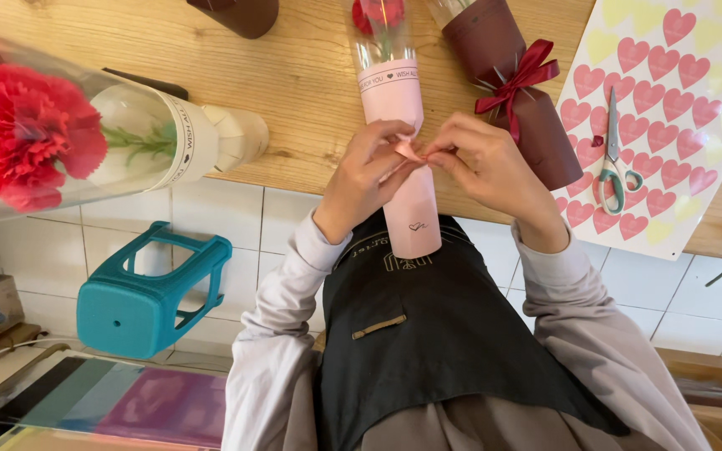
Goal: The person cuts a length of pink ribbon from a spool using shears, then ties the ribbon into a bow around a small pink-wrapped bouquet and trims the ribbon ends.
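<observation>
Pinching a small pink ribbon piece (409, 151) btwn both sets of fingertips: left hand (367, 175) and right hand (482, 164) meet over the middle of a pink paper flower sleeve (407, 138), thumbs and forefingers pressed together on the ribbon, other fingers curled loosely. Sleeve lies lengthwise on the wooden table (294, 75), its narrow end hanging over the near edge above a dark apron (436, 334), a red flower (380, 12) at its far end under clear wrap.

Below table level, left side: teal plastic stool (148, 292) on white floor tiles, w/ coloured paper sheets (119, 405) nearer.

On table, right of the hands: dark red wrapped sleeve (511, 92) w/ red bow (518, 82), just beside the right hand. Further right: sheet of pink and yellow heart stickers (670, 117), scissors (613, 163) w/ teal handles lying on it. Left: big red carnation (27, 134) in clear wrap w/ cream sleeve, well apart from the hands.
</observation>
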